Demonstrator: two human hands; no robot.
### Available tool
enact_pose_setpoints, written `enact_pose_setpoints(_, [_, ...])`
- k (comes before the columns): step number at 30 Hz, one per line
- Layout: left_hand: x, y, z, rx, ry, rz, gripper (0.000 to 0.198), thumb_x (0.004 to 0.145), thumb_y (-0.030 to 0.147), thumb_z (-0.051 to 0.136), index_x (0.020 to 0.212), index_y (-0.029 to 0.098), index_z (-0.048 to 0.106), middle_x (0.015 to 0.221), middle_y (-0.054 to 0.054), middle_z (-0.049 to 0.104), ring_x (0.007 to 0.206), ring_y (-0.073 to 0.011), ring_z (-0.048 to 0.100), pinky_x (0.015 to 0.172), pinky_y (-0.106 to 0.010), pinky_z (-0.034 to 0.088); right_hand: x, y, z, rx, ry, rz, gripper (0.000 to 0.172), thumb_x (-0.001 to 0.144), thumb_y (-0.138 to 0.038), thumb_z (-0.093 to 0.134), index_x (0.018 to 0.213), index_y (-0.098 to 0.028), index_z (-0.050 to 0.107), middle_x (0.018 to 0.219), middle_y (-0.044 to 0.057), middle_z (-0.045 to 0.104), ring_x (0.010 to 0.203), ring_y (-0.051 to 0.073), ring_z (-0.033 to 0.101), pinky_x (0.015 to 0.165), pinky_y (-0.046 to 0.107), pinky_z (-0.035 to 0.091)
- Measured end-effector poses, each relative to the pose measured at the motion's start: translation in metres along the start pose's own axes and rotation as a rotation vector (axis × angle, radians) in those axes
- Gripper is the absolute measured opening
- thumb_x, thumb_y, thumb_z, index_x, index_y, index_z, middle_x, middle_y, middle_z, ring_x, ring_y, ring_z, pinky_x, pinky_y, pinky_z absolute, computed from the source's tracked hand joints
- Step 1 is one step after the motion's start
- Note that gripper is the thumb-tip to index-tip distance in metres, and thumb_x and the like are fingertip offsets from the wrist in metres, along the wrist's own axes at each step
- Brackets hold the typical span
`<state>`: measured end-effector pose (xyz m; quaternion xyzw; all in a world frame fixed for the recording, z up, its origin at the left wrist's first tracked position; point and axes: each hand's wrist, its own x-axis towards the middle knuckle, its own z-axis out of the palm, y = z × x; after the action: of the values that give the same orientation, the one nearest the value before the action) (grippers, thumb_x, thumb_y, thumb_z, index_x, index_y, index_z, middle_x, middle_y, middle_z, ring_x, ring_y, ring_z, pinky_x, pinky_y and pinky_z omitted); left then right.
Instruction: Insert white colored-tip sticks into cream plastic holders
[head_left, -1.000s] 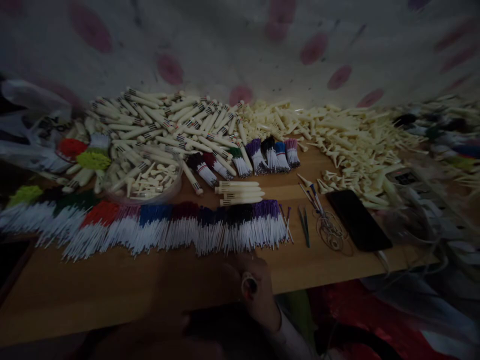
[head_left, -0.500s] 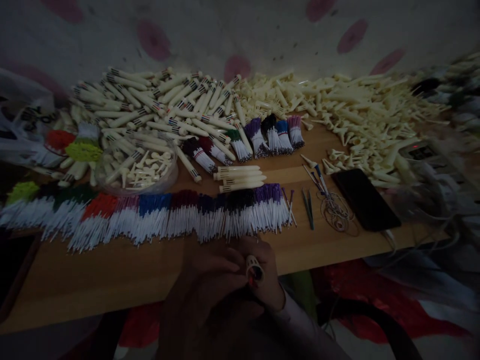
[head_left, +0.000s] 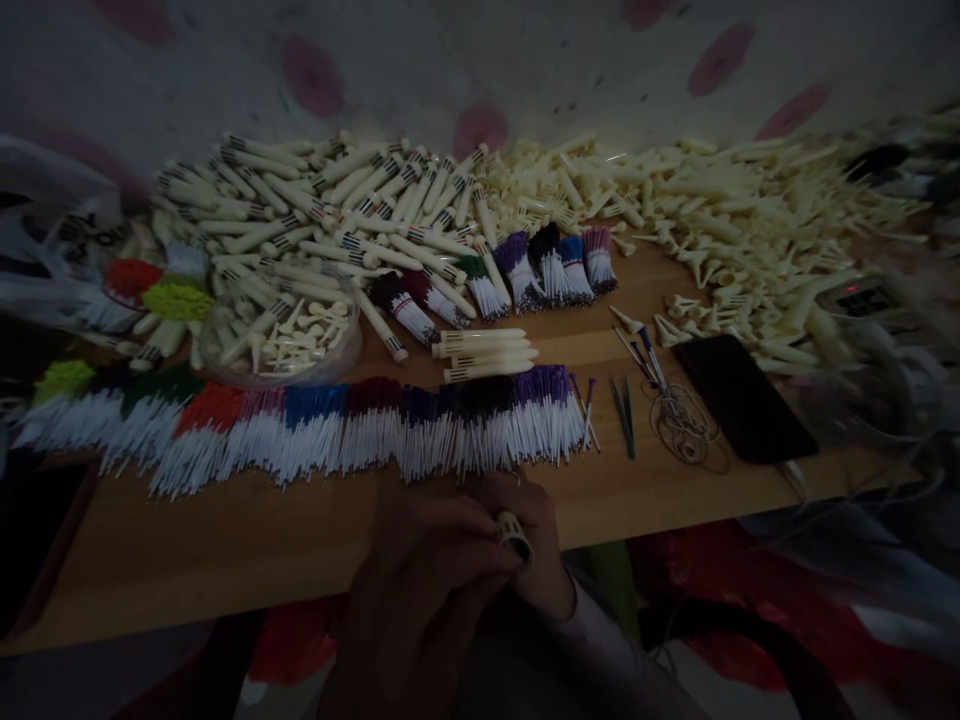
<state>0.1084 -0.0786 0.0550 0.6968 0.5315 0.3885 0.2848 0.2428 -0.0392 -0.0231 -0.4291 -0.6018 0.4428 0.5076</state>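
At the table's front edge my right hand (head_left: 541, 535) is closed round a cream pen barrel (head_left: 514, 536), its slotted open end turned up toward me. My left hand (head_left: 420, 575) is closed, thumb and fingertips pinched together against that open end; what they grip is hidden in the dim light. Just beyond both hands runs a row of pen refills (head_left: 360, 440), white tubes with coloured ends grouped by colour. Several cream barrels (head_left: 487, 355) lie side by side behind the row.
Assembled multicolour pens (head_left: 300, 200) are heaped at the back left, loose cream parts (head_left: 720, 210) at the back right. A clear round tub (head_left: 281, 375) holds small cream pieces. Tweezers (head_left: 622, 418), rubber bands (head_left: 679, 420) and a black phone (head_left: 742, 398) lie to the right.
My left fingers have shifted at the barrel's open end and now cover part of it. The barrel is tilted a little more to the right, and the red seen inside no longer shows.
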Motion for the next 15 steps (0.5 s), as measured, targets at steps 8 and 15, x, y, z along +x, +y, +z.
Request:
enact_pose_setpoints(8, [0.000,-0.013,-0.011,0.113,0.318,-0.128,0.008,0.094,0.027,0.062,0.094,0.033,0.067,0.097,0.001,0.067,0.091,-0.0186,0.066,0.082,-0.035,0.059,0.000,0.000,0.003,-0.065,0.034,0.008,0.039,0.088,-0.021,0.062,0.053,-0.022,0.045,0.054,-0.005,0.042,0.048,0.010,0.043,0.046,0.025,0.031])
enact_pose_setpoints(15, [-0.001,-0.063,-0.062,0.370,0.525,-0.115,0.014,0.089,0.031,0.068,0.076,0.024,0.069,0.088,0.001,0.070,0.084,-0.0187,0.067,0.078,-0.034,0.053,0.003,-0.003,-0.002,-0.132,0.028,-0.027,0.035,0.088,-0.015,0.061,0.056,-0.022,0.049,0.053,-0.005,0.044,0.048,0.010,0.045,0.046,0.023,0.033])
